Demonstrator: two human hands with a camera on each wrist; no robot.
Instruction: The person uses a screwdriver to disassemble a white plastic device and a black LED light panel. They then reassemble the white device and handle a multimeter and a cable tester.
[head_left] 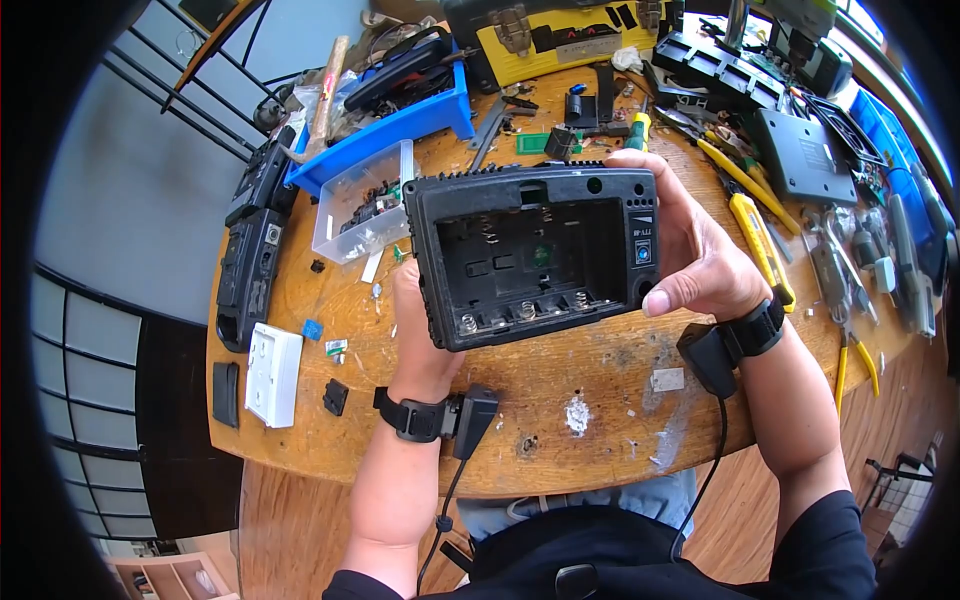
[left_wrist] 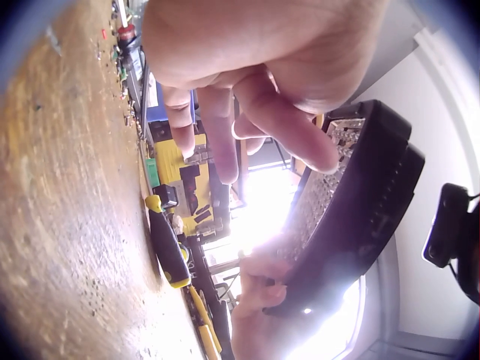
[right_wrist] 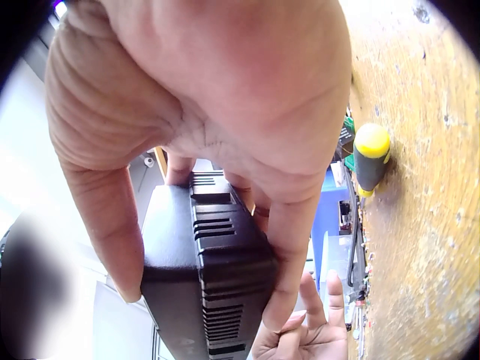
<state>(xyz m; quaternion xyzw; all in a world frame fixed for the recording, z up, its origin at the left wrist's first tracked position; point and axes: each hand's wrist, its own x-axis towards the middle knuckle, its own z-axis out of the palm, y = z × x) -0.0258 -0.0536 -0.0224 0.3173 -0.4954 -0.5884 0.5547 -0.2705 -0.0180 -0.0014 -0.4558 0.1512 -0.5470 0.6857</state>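
A black plastic housing (head_left: 450,330) is held up above the table, its hollow side with coil springs facing the head camera. The right hand (head_left: 700,250) grips its right end, thumb on the front edge and fingers behind; in the right wrist view that hand (right_wrist: 217,112) spans the housing (right_wrist: 217,277). Behind the housing's left end is the left hand (head_left: 415,330), its fingers mostly hidden from the head view. The left wrist view shows the left hand (left_wrist: 262,75) with spread fingers, one fingertip overlapping the housing (left_wrist: 367,202); contact is unclear.
A clear bin (head_left: 340,225) and blue tray (head_left: 400,135) stand at the back left, a yellow-and-black toolbox (head_left: 560,50) behind. A white box (head_left: 273,375) lies left. Pliers (head_left: 845,330), a yellow cutter (head_left: 760,245) and a screwdriver (head_left: 638,130) lie to the right.
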